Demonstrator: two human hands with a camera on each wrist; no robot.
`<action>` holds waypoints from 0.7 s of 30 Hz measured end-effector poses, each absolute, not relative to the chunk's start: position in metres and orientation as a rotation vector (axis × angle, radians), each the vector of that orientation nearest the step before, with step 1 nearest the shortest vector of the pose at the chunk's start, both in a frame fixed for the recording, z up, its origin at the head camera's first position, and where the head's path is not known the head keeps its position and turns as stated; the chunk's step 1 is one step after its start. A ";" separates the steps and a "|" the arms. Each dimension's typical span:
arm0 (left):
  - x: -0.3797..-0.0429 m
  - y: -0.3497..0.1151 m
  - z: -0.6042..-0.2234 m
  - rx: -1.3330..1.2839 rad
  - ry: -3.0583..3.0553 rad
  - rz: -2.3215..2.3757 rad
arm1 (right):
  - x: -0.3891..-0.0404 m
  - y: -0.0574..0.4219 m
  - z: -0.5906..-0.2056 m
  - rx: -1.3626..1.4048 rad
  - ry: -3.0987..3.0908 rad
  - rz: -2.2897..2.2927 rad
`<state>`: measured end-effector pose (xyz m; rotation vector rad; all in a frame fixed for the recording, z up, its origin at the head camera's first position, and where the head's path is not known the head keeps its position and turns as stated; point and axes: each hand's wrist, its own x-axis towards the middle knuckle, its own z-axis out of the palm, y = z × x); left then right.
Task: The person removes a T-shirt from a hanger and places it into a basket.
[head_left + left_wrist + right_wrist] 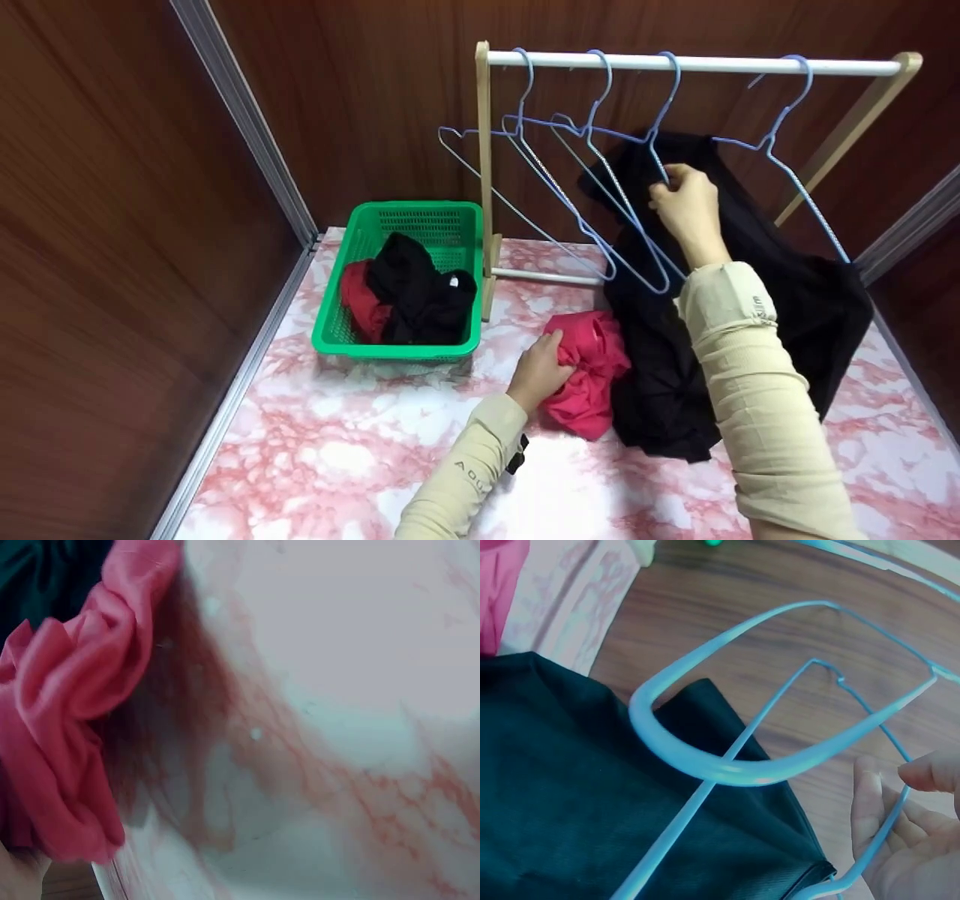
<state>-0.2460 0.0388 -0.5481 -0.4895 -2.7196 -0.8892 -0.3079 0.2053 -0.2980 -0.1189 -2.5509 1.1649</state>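
Observation:
My left hand [540, 371] grips the near edge of a bunched pink garment [589, 409] low over the marbled surface. In the left wrist view, folds of that pink cloth [71, 697] fill the left side. Higher up, my right hand [688, 206] pinches a blue wire hanger [658, 120] by its sloping arm; the hook is over the rail. The right wrist view shows the thumb and fingers [934, 765] at the wire. A large black garment [667, 375] drapes behind and below the right hand; which hanger bears it is partly hidden.
A rack with a white rail [705, 66] carries several blue hangers. The wooden post [484, 180] stands beside a green basket [322, 330] that holds black clothing [420, 292] and a red garment [364, 300]. Brown panels [360, 97] enclose the pink marbled surface [330, 450].

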 end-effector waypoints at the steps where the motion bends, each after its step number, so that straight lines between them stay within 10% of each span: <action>1: -0.246 0.038 -0.546 -0.472 -2.717 -0.947 | -0.308 0.206 -0.298 -0.121 -2.554 1.166; 21: -0.253 0.027 -0.528 -0.284 -2.595 -1.215 | -0.306 0.210 -0.298 -0.121 -2.578 1.296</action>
